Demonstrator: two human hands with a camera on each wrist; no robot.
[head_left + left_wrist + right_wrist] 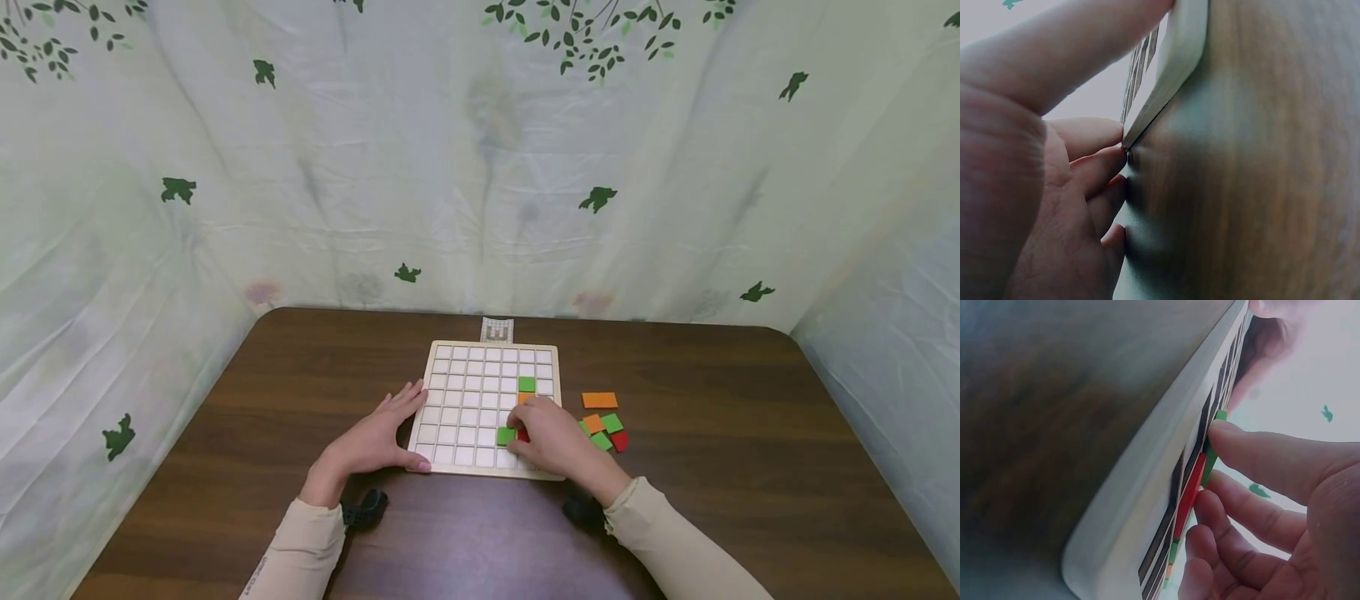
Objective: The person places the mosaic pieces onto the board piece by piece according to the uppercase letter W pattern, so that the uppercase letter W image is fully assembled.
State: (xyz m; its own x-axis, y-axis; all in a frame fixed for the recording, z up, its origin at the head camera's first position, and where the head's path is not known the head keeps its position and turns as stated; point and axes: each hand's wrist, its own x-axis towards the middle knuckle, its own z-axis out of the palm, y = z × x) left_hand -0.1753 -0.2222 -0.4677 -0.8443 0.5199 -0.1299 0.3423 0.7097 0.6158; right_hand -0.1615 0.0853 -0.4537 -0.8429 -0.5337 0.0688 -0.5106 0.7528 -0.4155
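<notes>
A white gridded board with a pale wooden rim lies on the table. My left hand rests at its left side, fingers spread along the rim and thumb at the near left corner. Over the lower right squares, my right hand pinches a green tile between thumb and index finger. Right beside that tile sits a red tile, partly hidden by the hand in the head view. Farther up the same column are an orange tile and another green tile.
Right of the board lies a loose cluster of green, orange and red tiles. An orange piece lies just behind it. A small printed card touches the board's far edge. The brown table ends at a patterned curtain.
</notes>
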